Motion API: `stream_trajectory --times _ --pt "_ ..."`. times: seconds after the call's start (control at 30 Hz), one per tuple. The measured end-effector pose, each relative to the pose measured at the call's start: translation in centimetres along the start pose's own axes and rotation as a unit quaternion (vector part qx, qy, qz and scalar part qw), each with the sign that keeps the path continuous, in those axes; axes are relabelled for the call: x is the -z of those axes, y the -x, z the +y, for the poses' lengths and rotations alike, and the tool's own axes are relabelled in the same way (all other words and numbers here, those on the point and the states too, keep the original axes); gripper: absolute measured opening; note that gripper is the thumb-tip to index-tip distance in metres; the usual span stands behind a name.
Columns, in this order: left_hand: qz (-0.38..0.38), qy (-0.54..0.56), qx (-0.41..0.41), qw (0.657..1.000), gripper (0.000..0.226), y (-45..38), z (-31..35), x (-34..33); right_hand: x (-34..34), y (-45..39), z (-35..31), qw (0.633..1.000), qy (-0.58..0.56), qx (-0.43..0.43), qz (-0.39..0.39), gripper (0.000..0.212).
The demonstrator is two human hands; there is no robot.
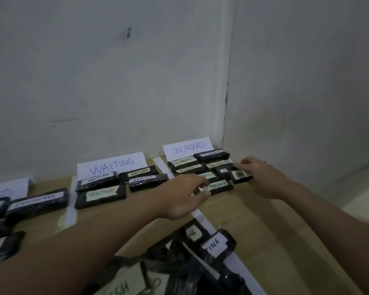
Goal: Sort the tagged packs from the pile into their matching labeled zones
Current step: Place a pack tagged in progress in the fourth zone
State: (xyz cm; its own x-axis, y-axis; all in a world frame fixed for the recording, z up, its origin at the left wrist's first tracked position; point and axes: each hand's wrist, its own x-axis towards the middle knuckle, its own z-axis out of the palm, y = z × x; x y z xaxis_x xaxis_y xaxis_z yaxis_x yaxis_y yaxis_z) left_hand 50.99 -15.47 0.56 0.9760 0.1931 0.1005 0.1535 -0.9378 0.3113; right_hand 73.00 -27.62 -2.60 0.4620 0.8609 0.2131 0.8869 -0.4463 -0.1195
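Unsorted packs (209,248) lie near you while your left hand (179,199) pinches one ON PROGRESS pack (216,186) and your right hand (262,177) grips another (241,175), long axes left-right.

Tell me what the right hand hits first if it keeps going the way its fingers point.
Probably the ON PROGRESS packs right at the right hand's fingertips; its fingers point left and away, already on one pack there.
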Motion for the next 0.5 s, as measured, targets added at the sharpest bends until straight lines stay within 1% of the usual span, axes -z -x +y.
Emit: stream_trajectory --times 0.13,0.23,0.33,0.4,0.5 --pt "-0.015 0.006 0.001 1.0 0.036 -1.9 -0.5 -0.4 -2.0 -1.4 2.0 0.998 0.038 -0.016 -0.052 0.056" --pt "-0.017 -0.001 0.01 1.0 0.035 -2.5 -1.1 -0.6 -3.3 -2.3 3.0 0.996 0.019 -0.018 -0.082 0.059" --pt "-0.02 -0.002 0.018 1.0 0.035 -2.5 -1.7 -0.7 -4.1 -2.8 3.3 0.993 0.034 -0.031 -0.112 0.063" --pt "-0.021 -0.003 0.018 1.0 0.034 -2.2 -1.9 -0.6 -4.3 -2.7 3.3 0.992 0.045 -0.037 -0.116 0.065" --pt "-0.012 -0.003 0.017 1.0 0.034 -1.3 -2.2 -0.1 -3.8 -2.3 2.3 0.993 0.062 -0.012 -0.097 0.065"
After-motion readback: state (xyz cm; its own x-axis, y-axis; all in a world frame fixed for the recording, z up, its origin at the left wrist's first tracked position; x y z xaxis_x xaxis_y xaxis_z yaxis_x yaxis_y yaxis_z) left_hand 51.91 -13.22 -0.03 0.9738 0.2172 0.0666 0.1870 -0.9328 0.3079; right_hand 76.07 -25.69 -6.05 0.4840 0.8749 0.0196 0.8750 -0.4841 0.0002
